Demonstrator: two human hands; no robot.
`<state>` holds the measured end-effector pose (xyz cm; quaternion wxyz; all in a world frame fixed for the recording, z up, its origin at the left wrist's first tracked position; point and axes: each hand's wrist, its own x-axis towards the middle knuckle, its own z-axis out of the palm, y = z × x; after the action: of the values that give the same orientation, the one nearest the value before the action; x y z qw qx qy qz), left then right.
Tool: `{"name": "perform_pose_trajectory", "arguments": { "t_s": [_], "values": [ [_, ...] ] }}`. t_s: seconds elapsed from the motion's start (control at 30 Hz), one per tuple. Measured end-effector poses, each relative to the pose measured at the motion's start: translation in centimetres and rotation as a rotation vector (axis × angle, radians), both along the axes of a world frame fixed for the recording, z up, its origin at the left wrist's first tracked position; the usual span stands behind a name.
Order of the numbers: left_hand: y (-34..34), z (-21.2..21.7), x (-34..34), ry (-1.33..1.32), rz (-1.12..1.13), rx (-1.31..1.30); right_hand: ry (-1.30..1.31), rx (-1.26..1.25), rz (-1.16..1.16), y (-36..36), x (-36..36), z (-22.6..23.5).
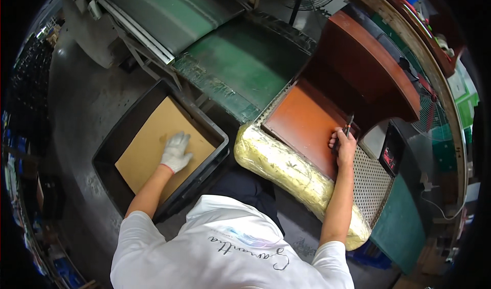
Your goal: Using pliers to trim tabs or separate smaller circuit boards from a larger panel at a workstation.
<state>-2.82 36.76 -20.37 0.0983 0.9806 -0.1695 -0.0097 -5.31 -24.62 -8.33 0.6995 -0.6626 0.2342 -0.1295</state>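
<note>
The left hand (pixel 176 152), in a white glove, lies flat with fingers spread on the cardboard sheet (pixel 153 148) at the bottom of the black crate (pixel 110 145) on the floor; its grip is open and holds nothing, only pressing on the sheet's upper right part. The sheet's long axis runs from the crate's lower-left end up toward its far right corner, lying flat.

The right hand (pixel 344 146) is bare, its grip curled shut around a thin dark tool (pixel 349 124), likely a pen or blade, I cannot tell which. It rests at the right edge of the orange-brown pad (pixel 307 125) on the desk, under the overhanging brown hood (pixel 368 66). The tool stands nearly upright in the picture, its far end pointing up toward the hood.

With the person reaching both ways at once, I'd worry the bare fingers sit too close beneath that hood, and that the tool could slip. The sheet could also skid under a flat palm. A plastic-wrapped cushion (pixel 291 174) lines the desk's near edge.
</note>
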Motion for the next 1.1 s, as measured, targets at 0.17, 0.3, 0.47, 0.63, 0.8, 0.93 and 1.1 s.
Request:
{"name": "perform_pose_trajectory", "arguments": {
  "t_s": [0.17, 0.3, 0.47, 0.63, 0.8, 0.93, 1.1],
  "values": [
    [-4.8, -2.2, 2.3, 0.173, -0.162, 0.096, -0.010, 0.008, -0.013, 0.1, -0.5, 0.4],
    [-3.5, -4.9, 2.5, 0.043, -0.253, 0.065, -0.020, 0.042, 0.035, -0.2, 0.7, -0.6],
    [-4.3, -4.1, 2.3, 0.043, 0.034, 0.012, 0.005, 0.025, 0.036, -0.8, 0.8, -0.6],
    [-5.5, -4.4, 3.3, 0.082, -0.038, 0.021, -0.025, 0.097, 0.012, -1.7, 0.1, -0.4],
    [-3.8, -3.9, 3.9, -0.031, 0.183, -0.222, -0.026, 0.091, 0.037, 0.2, 0.8, -0.7],
    [-6.8, 1.3, 5.9, -0.216, 0.301, -0.481, 0.006, 0.025, 0.001, 0.1, 0.4, 0.2],
    [-15.7, 11.3, 6.6, -0.396, 0.085, -0.800, -0.047, 0.097, 0.087, -0.3, 0.1, 0.2]
  ]
}}
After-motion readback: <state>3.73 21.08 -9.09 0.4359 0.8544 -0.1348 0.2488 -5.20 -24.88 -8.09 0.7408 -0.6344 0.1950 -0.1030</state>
